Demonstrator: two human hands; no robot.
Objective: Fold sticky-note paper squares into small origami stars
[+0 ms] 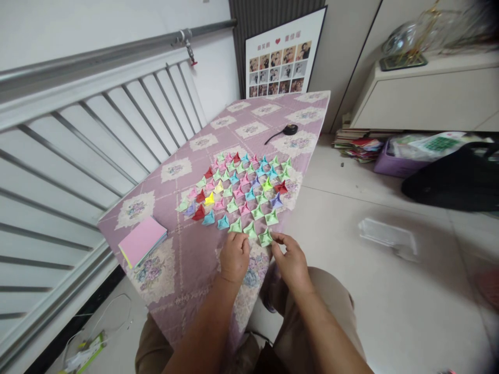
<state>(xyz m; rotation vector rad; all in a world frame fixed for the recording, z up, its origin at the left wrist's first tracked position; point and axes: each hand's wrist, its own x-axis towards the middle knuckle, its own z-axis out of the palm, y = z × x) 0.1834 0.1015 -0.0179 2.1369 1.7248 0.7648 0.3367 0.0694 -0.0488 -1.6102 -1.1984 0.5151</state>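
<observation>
Rows of small folded paper pieces (pixel 244 194) in green, pink, red, blue, purple and yellow stand on a tablecloth-covered table (pixel 198 259). At the near corner of the rows, my right hand (pixel 290 259) pinches the edge of a light green origami piece (pixel 265 238) between thumb and fingers. My left hand (pixel 234 257) rests on the cloth with its fingers curled in, just below two more light green origami pieces (pixel 249 229). Nothing shows in the left fingers, though their undersides are hidden.
A stack of coloured paper (pixel 143 240) lies at the table's left edge. Farther back is a black tape measure (pixel 290 130). A white railing (pixel 117 119) runs along the left, and a framed photo board (pixel 284 57) leans behind. A clear plastic box (pixel 388 236) lies on the floor.
</observation>
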